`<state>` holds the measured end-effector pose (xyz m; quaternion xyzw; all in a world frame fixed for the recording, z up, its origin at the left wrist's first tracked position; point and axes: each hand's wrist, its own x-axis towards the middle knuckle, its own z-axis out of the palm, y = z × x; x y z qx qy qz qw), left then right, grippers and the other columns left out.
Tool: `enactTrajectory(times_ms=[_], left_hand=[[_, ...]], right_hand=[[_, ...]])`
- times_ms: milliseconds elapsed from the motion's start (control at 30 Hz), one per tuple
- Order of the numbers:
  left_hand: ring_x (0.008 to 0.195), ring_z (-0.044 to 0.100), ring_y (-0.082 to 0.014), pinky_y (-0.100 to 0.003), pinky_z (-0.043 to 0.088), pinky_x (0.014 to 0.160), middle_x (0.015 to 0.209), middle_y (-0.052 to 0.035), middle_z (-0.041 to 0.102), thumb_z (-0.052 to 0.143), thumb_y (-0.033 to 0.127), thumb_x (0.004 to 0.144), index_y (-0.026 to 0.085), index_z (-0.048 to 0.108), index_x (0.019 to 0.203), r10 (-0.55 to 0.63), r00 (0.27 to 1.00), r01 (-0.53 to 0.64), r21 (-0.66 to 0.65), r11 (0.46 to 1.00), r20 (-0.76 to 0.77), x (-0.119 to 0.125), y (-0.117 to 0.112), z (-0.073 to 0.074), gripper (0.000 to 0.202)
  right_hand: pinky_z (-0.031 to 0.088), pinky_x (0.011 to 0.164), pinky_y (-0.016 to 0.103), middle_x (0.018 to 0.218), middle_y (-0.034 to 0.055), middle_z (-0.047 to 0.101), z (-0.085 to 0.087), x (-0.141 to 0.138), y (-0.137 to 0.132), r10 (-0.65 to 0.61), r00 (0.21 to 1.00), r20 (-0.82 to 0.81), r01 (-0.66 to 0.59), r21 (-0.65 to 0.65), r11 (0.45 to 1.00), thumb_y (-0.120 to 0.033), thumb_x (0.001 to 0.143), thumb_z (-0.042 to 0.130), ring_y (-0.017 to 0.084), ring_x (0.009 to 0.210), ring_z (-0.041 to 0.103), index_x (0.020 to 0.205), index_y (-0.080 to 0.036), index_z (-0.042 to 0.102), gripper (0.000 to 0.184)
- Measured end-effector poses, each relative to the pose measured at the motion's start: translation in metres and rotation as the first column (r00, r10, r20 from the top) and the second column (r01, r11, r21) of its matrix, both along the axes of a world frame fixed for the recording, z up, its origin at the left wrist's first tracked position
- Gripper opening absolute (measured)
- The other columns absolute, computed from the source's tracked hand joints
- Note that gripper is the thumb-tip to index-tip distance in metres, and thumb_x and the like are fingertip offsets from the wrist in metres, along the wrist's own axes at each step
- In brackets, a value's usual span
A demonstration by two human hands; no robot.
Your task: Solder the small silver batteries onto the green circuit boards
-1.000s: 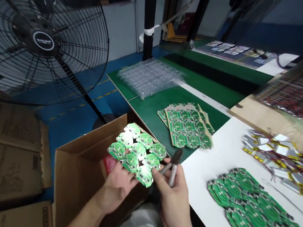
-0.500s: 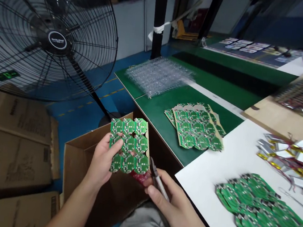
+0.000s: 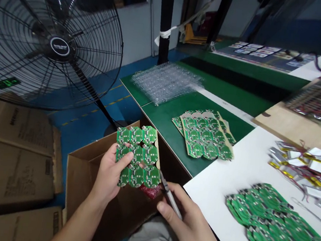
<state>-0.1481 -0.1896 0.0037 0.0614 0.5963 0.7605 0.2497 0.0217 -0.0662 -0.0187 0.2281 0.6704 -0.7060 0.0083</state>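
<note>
First, the left hand pinches a nine-unit green circuit-board panel, thumb on top, fingertips beneath; it is probably light, stiff and brittle, best held by its edges. Right of those fingertips runs its tan border strip. Farther right, the right hand grips pliers, tips near the panel's lower corner.
</note>
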Motion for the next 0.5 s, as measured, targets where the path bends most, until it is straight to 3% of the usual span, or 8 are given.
enactTrajectory(times_ms=[167, 267, 433, 500], left_hand=[[0.086, 0.075, -0.0213, -0.032, 0.06, 0.079, 0.103, -0.006, 0.077, 0.081, 0.03, 0.08, 0.02, 0.065, 0.112, -0.056, 0.995, 0.053, 0.04, 0.998, 0.079, 0.004, 0.002, -0.002, 0.038], [0.088, 0.074, -0.021, -0.032, 0.06, 0.08, 0.105, -0.0062, 0.076, 0.081, 0.03, 0.081, 0.02, 0.065, 0.112, -0.05, 0.995, 0.047, 0.044, 0.998, 0.082, 0.006, 0.001, -0.004, 0.037], [0.081, 0.074, -0.0187, -0.029, 0.059, 0.075, 0.1, -0.0041, 0.076, 0.081, 0.028, 0.081, 0.02, 0.066, 0.111, -0.064, 0.998, 0.064, -0.019, 0.998, 0.003, 0.011, -0.002, -0.005, 0.034], [0.078, 0.073, -0.0179, -0.029, 0.059, 0.073, 0.098, -0.0037, 0.076, 0.081, 0.029, 0.081, 0.02, 0.066, 0.11, -0.064, 0.998, 0.063, -0.035, 0.997, -0.021, 0.013, -0.004, -0.006, 0.034]], right_hand=[[0.035, 0.059, 0.026, 0.073, -0.0041, 0.055, -0.006, 0.004, -0.001, 0.024, 0.992, -0.125, -0.068, -0.356, 0.932, -0.068, 0.082, 0.066, 0.012, 0.06, 0.046, 0.11, -0.022, 0.062, 0.054], [0.037, 0.065, 0.027, 0.077, -0.0017, 0.057, -0.008, 0.002, 0.002, 0.02, 0.989, -0.147, -0.063, -0.293, 0.954, -0.07, 0.084, 0.063, 0.014, 0.068, 0.05, 0.106, -0.021, 0.062, 0.053], [0.04, 0.097, 0.032, 0.107, 0.0021, 0.065, -0.002, -0.006, 0.011, 0.014, 0.993, -0.119, -0.033, -0.161, 0.986, -0.056, 0.093, 0.06, 0.02, 0.103, 0.057, 0.124, -0.026, 0.057, 0.044], [0.041, 0.101, 0.033, 0.118, 0.0035, 0.066, 0.0, -0.009, 0.012, 0.019, 0.992, -0.127, -0.039, -0.159, 0.987, -0.056, 0.094, 0.059, 0.022, 0.112, 0.059, 0.128, -0.026, 0.056, 0.046]])
